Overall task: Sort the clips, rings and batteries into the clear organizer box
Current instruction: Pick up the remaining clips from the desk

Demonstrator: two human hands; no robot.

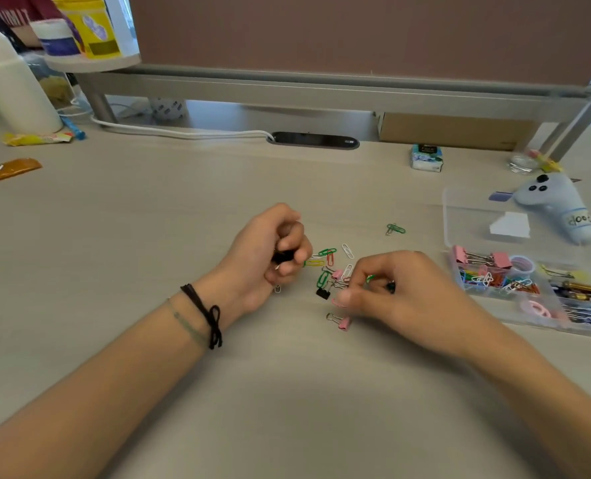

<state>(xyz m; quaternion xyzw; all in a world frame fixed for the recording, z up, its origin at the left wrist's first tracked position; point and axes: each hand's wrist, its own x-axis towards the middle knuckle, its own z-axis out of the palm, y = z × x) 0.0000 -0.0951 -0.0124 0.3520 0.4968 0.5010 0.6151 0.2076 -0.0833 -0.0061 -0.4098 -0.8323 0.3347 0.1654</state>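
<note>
A scatter of coloured paper clips [327,259] and small binder clips lies at the middle of the desk. My left hand [273,252] is curled round black binder clips just left of the pile. My right hand [394,292] pinches clips at the pile's right side, with green wire showing between the fingers. A black binder clip [322,293] and a pink binder clip [343,322] lie beside that hand. Two green paper clips [395,229] lie apart, farther back. The clear organizer box [529,316] sits at the right with its lid open, holding pink binder clips, paper clips, rings and batteries.
A pale blue plush toy [557,209] lies behind the box lid. A tissue pack [426,158] and a small glass dish [522,164] sit at the back right. A white bottle [14,81] and snack wrappers [12,169] are at the back left.
</note>
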